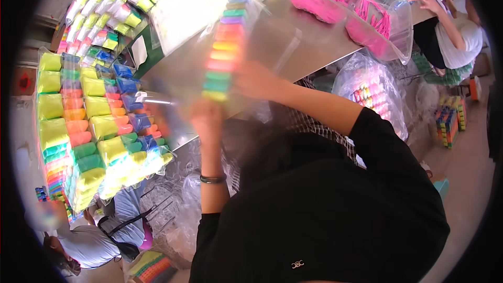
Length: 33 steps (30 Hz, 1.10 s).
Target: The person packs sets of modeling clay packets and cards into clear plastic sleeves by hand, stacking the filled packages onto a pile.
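A long clear plastic bag of multicoloured soft-looking packets (224, 55), stacked in a row, is held up over the metal tabletop, smeared by motion. My left hand (207, 114), below a dark bracelet, is closed around its lower end. Against the bag's right side is my right hand (255, 79); its fingers are too blurred to make out, and whether they grip the bag is unclear. Left of my hands rises a pile of similar filled bags (99, 115), with yellow, orange, green and blue packets.
A clear plastic tub (401, 34) with pink strips stands at the table's far right. More filled bags (105, 10) lie at the back left, beside a white sheet (201, 8). A large plastic sack (373, 91) sits below the table edge. Other people are at right and lower left.
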Each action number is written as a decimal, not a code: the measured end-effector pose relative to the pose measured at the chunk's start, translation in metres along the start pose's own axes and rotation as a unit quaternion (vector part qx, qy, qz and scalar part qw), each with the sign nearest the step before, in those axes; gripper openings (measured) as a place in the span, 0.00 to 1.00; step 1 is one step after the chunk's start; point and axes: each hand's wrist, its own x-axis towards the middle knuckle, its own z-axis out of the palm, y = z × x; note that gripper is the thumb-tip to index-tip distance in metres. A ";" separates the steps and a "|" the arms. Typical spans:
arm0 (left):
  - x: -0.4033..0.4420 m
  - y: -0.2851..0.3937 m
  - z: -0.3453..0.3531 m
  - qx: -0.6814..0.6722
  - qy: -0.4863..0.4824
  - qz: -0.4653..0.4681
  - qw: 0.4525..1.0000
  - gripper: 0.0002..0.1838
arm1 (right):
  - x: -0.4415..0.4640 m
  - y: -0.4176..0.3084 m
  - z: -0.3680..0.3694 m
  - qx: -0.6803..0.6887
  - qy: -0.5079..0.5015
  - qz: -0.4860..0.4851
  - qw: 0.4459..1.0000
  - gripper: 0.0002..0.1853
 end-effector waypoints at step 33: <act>0.028 0.017 0.027 0.183 -0.068 0.053 0.979 0.34 | -0.465 0.012 -0.081 0.021 0.135 0.905 0.403 0.18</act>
